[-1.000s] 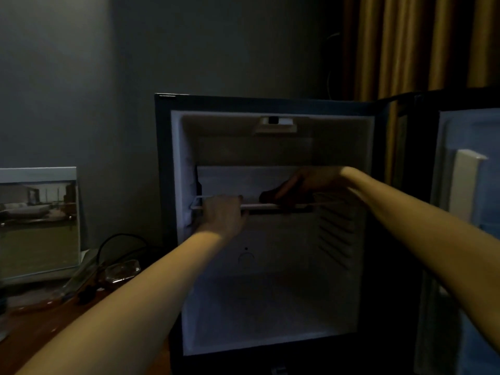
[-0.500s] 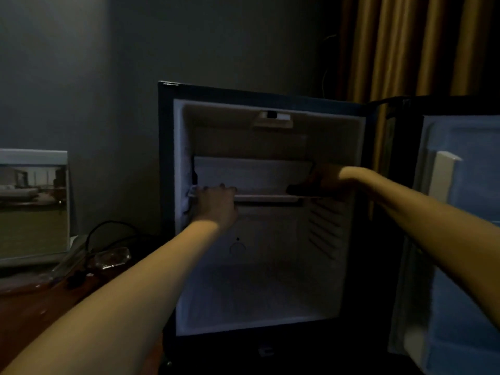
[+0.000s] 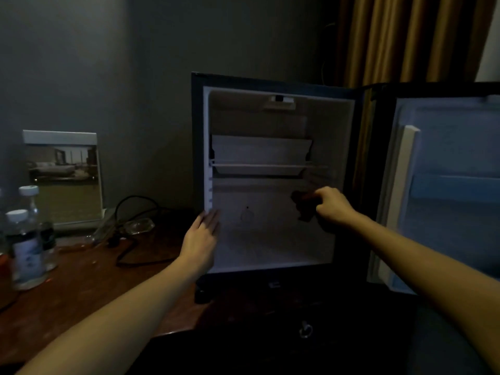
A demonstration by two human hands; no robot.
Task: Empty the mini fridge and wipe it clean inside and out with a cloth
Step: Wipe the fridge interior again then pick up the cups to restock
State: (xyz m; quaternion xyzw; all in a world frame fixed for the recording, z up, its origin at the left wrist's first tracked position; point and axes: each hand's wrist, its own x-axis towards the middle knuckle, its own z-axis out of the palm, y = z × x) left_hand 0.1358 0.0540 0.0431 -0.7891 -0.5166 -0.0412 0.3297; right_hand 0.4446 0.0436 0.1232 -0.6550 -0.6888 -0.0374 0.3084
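— Looking through the head camera, where's the cloth [image 3: 303, 208]?
— Gripped in the right hand [image 3: 334, 205], low inside the open mini fridge [image 3: 197, 158]; the left hand [image 3: 201, 239] rests flat on its left edge.
— Risk?
— Wiping upward might dislodge the shelf [image 3: 259, 166] (dim light hides its seating).

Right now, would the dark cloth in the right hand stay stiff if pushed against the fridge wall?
Probably not: the cloth droops bunched from the right hand, so it looks floppy and would likely crumple. Pinched by one hand, it seems light.
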